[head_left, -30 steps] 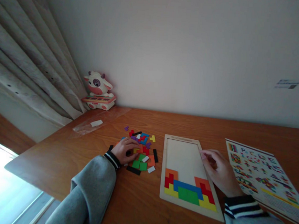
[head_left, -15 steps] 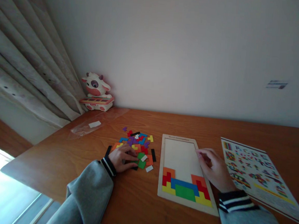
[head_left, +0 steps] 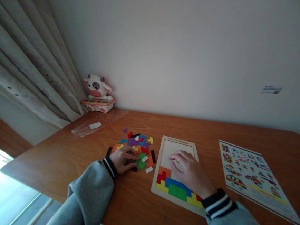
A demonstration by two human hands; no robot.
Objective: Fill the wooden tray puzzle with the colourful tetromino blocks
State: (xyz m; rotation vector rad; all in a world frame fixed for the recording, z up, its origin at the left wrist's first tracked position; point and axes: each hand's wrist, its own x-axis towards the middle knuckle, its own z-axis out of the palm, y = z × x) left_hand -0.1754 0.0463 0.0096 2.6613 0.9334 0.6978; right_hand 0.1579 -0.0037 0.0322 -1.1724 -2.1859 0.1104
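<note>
Newly shifted: right hand [head_left: 188, 171] over the wooden tray [head_left: 179, 140]

The wooden tray, taken as the centre of the clock, lies flat on the table [head_left: 127, 201]. Fitted pieces fill its 6 o'clock end, among them a green piece [head_left: 178, 192], a blue piece [head_left: 169, 182] and, against the 9 o'clock rim, an orange piece [head_left: 164, 171]; pale floor shows toward 12. The right hand has moved from the 3 o'clock rim to above this floor, hiding whatever lies at 4. Its fingers are loosely curled; no piece is visible in them, and whether one is pinched cannot be told. The tray's near end has also swung slightly toward 9 o'clock. By inference, the right hand is now placed to work at the upper edge of the fitted pieces, on a slightly skewed tray.

At 9 o'clock, the left hand [head_left: 122, 159] remains at the loose pieces [head_left: 145, 150], fingers bent over green ones; whether it grasps any is hidden. Farther out, a printed sheet [head_left: 254, 169] lies at 3 o'clock, apart from the tray. A clear plastic bag [head_left: 83, 129] lies between 9 and 10, and a cow toy [head_left: 97, 92] sits at 10, beside the curtain [head_left: 34, 58].
</note>
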